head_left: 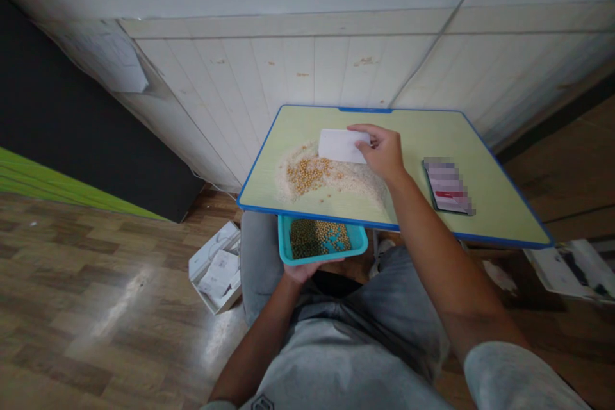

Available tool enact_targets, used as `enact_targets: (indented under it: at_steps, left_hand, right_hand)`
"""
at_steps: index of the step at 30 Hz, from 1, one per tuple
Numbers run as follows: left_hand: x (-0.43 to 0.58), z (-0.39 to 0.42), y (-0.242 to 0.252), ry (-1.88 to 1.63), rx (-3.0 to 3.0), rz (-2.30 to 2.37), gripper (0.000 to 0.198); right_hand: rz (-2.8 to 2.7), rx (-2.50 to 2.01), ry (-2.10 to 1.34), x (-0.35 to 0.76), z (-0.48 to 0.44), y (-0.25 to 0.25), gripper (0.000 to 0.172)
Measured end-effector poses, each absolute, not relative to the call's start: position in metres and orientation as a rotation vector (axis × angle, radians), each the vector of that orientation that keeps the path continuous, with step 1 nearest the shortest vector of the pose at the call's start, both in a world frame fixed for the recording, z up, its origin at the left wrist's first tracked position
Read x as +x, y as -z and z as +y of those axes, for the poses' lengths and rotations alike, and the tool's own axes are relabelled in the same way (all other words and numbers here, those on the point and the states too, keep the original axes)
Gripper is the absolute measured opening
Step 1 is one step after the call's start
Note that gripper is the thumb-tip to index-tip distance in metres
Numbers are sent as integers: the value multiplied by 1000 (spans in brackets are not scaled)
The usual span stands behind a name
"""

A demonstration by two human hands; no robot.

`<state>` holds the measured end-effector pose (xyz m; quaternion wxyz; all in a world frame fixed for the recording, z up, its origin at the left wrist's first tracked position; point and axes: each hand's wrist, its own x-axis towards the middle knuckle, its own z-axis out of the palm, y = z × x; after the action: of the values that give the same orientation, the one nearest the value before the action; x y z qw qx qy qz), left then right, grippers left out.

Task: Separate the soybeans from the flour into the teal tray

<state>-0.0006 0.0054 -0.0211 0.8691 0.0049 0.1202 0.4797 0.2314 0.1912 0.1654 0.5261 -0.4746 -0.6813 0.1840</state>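
My right hand (379, 148) grips a white rectangular card (340, 145) by its right end, thumb on the near side. The card's lower edge meets a spread of pale grains that look like rice (362, 178) on the yellow-green tabletop (408, 134). Yellow beans (305, 176), perhaps soybeans, lie among the grains left of the card. Below the table's front edge, my left hand (302, 271) holds a turquoise plastic basket (323, 257) from underneath; most of its fingers are hidden. Inside are dark green beans (302, 237) on the left and yellow beans (339, 234) on the right.
A phone (449, 186) lies on the table's right side. The tabletop has a blue rim (264, 210) and stands against a white panelled wall (269, 77). An open white box (218, 269) with packets sits on the wooden floor at left. A cable (442, 29) runs down the wall.
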Motion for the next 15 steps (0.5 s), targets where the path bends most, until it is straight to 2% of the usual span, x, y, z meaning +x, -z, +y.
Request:
enact_targets:
  at_steps: [15]
  left_hand:
    - [1,5,10,-1012,46,309,84]
  right_hand:
    - [-1627,-1147,-447,231,189,-168,45]
